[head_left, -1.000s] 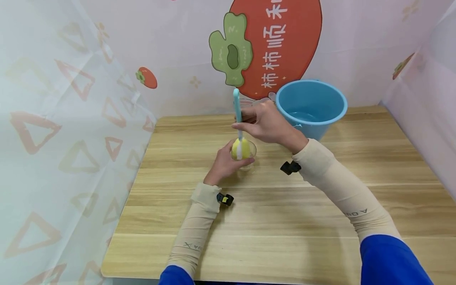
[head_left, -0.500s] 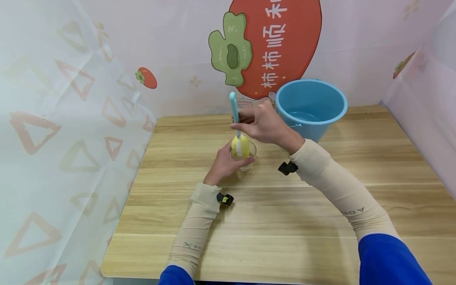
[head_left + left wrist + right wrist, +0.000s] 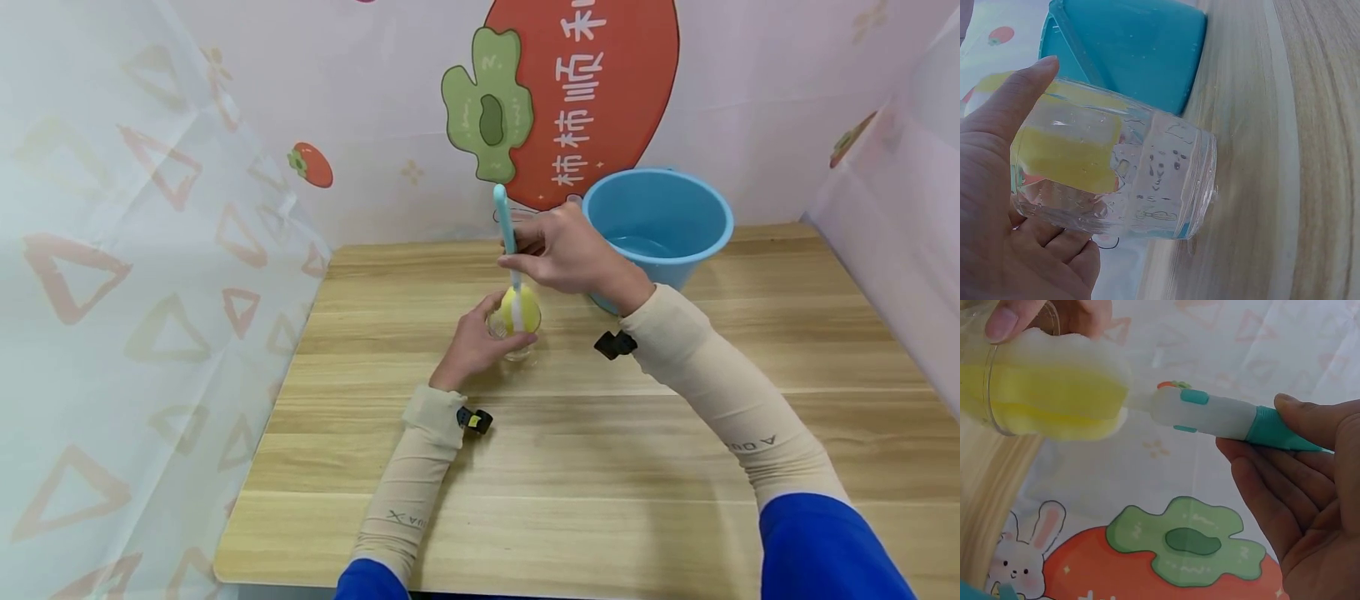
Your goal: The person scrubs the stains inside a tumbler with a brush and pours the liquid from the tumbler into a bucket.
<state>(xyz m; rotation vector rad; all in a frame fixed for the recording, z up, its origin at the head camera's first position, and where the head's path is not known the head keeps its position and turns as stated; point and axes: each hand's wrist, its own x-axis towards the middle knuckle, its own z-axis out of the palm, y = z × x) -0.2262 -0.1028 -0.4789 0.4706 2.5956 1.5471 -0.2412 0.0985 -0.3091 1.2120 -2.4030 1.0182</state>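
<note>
My left hand (image 3: 474, 340) grips a clear drinking glass (image 3: 1166, 169) around its side, thumb on one side and fingers on the other. Water drops cling to the glass, whose base is close to the tabletop; I cannot tell if it touches. A bottle brush with a yellow and white sponge head (image 3: 1063, 394) stands partly inside the glass, the upper part of the sponge above the rim. My right hand (image 3: 573, 254) pinches the brush's turquoise and white handle (image 3: 503, 218) between thumb and fingers, above the glass.
A blue bucket (image 3: 667, 273) stands at the back of the wooden table (image 3: 600, 492), just behind my right hand. Behind it hangs a white cloth backdrop (image 3: 390, 108) with a large red persimmon print. More printed cloth (image 3: 97, 333) borders the left side.
My right hand and the brush have shifted slightly to the right, and the sponge now sits toward the glass's right side. The left hand and glass have stayed in place.
</note>
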